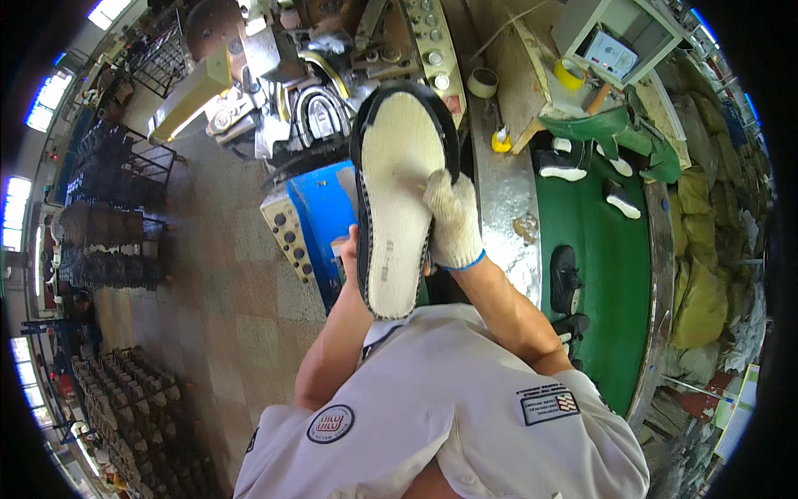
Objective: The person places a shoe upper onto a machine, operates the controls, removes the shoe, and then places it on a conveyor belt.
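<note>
the room is a workshop with a checkered floor (224,258) on the left, where dark racks (108,241) stand along the side. on the far side, a metal machine (324,116) stands with a blue panel (324,208) and a row of black knobs (291,237) nearer the person.

the item in hand is one black shoe (397,200), located at the centre, in front of the machine. its pale underside is turned up, toe far and heel near, with stitching visible along the edge.

the right hand (453,218) wears a pale knitted glove with a blue cuff. its fingers are closed on the shoe's right edge, thumb over the pale underside, the others hidden. the left hand (352,252) is at the shoe's left edge; its fingers are mostly hidden, and how far they are open cannot be told.

on the right, a green surface (615,274) carries several dark shoes (565,279), some white-soled. farther off, a wooden table (553,96) bears a yellow ring (569,73). stacked sacks (698,274) stand at far right.
</note>
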A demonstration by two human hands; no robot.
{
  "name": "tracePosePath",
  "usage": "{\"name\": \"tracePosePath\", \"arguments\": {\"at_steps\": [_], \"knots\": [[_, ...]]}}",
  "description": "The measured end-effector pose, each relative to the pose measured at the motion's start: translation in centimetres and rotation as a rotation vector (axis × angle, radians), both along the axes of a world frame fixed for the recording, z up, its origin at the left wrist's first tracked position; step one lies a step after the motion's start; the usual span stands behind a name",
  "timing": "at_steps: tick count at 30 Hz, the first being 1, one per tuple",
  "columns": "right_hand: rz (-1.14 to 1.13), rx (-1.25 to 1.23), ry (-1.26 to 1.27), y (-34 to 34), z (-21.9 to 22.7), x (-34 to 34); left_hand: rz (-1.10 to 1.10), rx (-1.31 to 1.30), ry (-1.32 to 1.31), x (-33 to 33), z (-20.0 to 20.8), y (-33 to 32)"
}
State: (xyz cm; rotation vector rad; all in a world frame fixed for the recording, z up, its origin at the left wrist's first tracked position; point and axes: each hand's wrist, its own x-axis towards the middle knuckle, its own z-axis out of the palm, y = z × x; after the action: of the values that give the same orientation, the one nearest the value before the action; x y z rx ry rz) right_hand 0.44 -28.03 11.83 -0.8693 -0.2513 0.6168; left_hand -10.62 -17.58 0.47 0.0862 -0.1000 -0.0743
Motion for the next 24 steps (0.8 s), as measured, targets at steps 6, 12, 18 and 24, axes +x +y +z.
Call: {"name": "tracePosePath", "arguments": {"at_steps": [6, 12, 18, 24], "knots": [[0.018, -0.060, 0.076, -0.5, 0.3, 1.4, -0.010, 0.049, 0.036, 0.7, 0.6, -0.4], [-0.056, -0.040, 0.090, -0.6, -0.8, 2.5, 0.047, -0.061, 0.158, 1.4, 1.6, -1.5], [-0.057, -0.062, 0.127, -1.2, -0.9, 3.0, 0.039, -0.024, 0.112, 1.9, 1.5, -2.1], [-0.066, -0.071, 0.143, -1.2, -1.6, 3.6, 0.046, -0.007, 0.146, 2.3, 1.8, -2.3]]}}
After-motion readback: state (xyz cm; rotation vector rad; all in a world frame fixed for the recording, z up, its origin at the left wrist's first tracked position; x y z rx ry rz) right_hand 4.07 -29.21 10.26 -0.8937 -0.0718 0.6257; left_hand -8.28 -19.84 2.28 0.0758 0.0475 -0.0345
